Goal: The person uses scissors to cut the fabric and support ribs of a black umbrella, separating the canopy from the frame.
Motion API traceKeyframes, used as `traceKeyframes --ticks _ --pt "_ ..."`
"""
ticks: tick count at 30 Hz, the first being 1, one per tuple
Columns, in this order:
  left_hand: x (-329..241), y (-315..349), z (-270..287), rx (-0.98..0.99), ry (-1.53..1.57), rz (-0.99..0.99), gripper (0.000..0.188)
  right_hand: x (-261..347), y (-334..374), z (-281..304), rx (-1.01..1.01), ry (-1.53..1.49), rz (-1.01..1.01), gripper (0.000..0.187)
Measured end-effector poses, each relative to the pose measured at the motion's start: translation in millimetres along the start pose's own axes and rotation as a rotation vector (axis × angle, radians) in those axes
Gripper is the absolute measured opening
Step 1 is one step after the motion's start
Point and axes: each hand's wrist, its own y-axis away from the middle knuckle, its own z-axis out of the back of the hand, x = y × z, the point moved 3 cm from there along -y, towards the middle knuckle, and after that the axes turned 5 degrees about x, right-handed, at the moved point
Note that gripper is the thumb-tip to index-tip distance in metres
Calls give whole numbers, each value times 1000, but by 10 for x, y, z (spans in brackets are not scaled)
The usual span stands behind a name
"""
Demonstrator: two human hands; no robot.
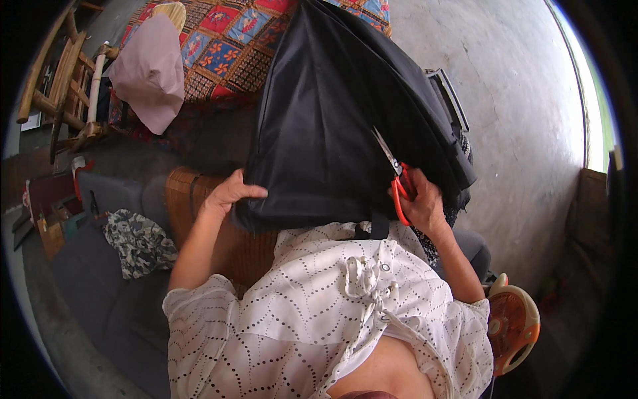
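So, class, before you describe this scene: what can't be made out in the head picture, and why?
All in the head view:
Left hand: some fingers, hidden behind the black cloth.
Black cloth: its far tip, cut off by the upper edge.
Whatever lies beneath the black cloth: hidden by it.
Right hand: exact finger placement in the scissors, obscured by the hand itself and the red handles.

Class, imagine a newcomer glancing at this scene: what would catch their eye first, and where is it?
Probably the large black fabric, spread across the upper middle, with the left grip at its left edge. Against it, the red-handled scissors stand out in the right grip. Beyond, a red and blue patterned cloth brightens the top, left of centre.
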Motion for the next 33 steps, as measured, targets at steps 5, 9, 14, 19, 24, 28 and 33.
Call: traceKeyframes --ticks 5,9,14,19,24,28,33 --pt "59 200 43 43 -111 212 70 55 -15 72 -26 -227 -11 33" --pt "275 382 429 33 -148 247 39 -74 -20 33 -23 -499 -60 32" --pt "488 580 748 -86 -52 374 17 -83 -24 89 15 -808 -103 29" --pt "350 755 969 -404 118 -10 30 -12 -3 237 4 -915 -142 25" --pt "-283 930 1267 -386 393 -464 28 31 41 277 -15 -929 -162 24" --pt "-569 832 1142 -506 195 -317 25 16 80 332 -31 -913 -153 23" --pt "-751 427 361 -761 -1343 -239 28 24 256 333 29 -935 -166 24"
